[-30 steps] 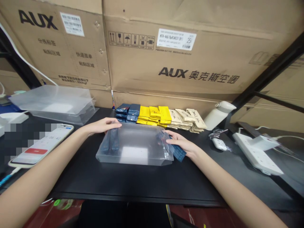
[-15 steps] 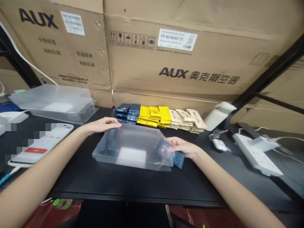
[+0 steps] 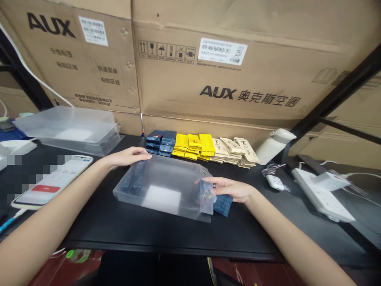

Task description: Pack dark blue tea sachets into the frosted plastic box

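A clear frosted plastic box (image 3: 163,188) lies on its side on the black table (image 3: 166,234), with dark blue packets dimly visible inside at its left end. My left hand (image 3: 127,156) rests flat on the box's far left top edge, fingers stretched out. My right hand (image 3: 230,188) is at the box's open right end, its fingers pinched on a dark blue packet (image 3: 222,203) that sticks halfway out of the opening.
Behind the box lie rows of blue packets (image 3: 162,142), yellow packets (image 3: 193,145) and cream packets (image 3: 236,151). Stacked clear boxes (image 3: 68,129) and a phone (image 3: 50,182) are at left. A white bottle (image 3: 272,145), keys (image 3: 275,176) and a power strip (image 3: 320,192) are at right. Cardboard cartons (image 3: 208,71) stand behind.
The box's right end has lifted and swung a little to the left. My right hand has moved inward with the blue packet at the opening. My left hand has stayed put.
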`<control>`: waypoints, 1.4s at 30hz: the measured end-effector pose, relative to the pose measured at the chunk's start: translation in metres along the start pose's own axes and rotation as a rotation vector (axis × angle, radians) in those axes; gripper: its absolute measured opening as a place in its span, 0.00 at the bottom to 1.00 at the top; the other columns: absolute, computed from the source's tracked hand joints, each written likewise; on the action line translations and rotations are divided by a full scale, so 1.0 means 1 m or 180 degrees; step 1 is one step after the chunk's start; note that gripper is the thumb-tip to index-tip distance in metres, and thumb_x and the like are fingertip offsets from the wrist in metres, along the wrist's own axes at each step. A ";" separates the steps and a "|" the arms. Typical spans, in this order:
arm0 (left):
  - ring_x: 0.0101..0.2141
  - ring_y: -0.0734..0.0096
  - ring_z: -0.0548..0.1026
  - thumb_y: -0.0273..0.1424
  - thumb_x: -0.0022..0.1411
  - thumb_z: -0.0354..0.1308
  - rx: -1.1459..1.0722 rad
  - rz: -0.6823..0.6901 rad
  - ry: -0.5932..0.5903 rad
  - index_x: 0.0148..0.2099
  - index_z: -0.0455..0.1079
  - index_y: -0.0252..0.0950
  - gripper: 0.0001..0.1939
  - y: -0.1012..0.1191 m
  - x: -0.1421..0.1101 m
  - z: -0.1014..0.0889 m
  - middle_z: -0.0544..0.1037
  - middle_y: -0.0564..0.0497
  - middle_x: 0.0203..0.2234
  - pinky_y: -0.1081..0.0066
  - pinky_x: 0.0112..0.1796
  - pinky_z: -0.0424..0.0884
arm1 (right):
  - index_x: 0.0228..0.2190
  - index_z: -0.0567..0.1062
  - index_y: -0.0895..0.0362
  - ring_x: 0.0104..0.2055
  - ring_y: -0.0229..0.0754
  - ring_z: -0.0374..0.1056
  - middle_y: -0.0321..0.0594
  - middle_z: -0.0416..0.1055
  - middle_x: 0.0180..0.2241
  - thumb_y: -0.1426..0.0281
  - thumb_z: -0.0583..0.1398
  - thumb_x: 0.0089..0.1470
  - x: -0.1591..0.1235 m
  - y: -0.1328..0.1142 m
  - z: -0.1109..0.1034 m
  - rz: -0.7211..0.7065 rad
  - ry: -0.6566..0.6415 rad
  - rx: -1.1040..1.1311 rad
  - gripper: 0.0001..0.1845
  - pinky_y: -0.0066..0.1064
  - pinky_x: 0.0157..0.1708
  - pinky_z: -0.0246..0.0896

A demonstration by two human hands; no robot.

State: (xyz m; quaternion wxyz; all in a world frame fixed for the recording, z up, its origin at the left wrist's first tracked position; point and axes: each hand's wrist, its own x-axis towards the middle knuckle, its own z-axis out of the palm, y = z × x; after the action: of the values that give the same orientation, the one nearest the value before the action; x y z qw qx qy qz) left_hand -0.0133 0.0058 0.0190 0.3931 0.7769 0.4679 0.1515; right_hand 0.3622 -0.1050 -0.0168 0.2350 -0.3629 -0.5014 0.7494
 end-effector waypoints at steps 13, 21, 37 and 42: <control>0.40 0.62 0.69 0.54 0.54 0.56 -0.0096 -0.0010 0.0068 0.36 0.70 0.36 0.24 0.002 0.000 0.003 0.73 0.52 0.33 0.69 0.41 0.64 | 0.49 0.75 0.57 0.39 0.35 0.74 0.39 0.78 0.40 0.66 0.67 0.53 0.007 -0.002 0.019 -0.0226 0.0345 -0.0372 0.22 0.27 0.45 0.67; 0.35 0.64 0.69 0.55 0.54 0.55 -0.0095 0.0068 0.0172 0.34 0.69 0.37 0.25 0.002 0.001 0.011 0.71 0.53 0.29 0.69 0.36 0.64 | 0.64 0.55 0.49 0.50 0.46 0.73 0.48 0.65 0.59 0.70 0.65 0.55 0.009 -0.006 0.029 -0.0303 -0.0101 0.0095 0.40 0.43 0.52 0.66; 0.33 0.64 0.70 0.59 0.54 0.53 -0.0152 -0.0008 0.0114 0.35 0.66 0.37 0.28 0.003 0.004 0.023 0.71 0.52 0.31 0.71 0.29 0.64 | 0.64 0.57 0.48 0.70 0.51 0.42 0.41 0.48 0.68 0.69 0.66 0.53 0.008 -0.007 0.026 -0.0643 0.0355 -0.1415 0.41 0.51 0.68 0.35; 0.35 0.63 0.71 0.58 0.56 0.53 -0.0258 -0.0026 -0.0055 0.39 0.68 0.37 0.28 0.009 0.001 0.031 0.72 0.52 0.34 0.71 0.30 0.66 | 0.57 0.69 0.49 0.65 0.50 0.55 0.42 0.59 0.63 0.70 0.69 0.49 0.009 -0.005 0.031 -0.0421 0.0397 -0.1379 0.34 0.45 0.64 0.50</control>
State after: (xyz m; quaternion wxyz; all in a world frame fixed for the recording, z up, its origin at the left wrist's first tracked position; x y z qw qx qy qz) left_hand 0.0112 -0.0105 0.0063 0.4288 0.7597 0.4612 0.1620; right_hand 0.3323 -0.1144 -0.0078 0.2307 -0.4168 -0.6578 0.5834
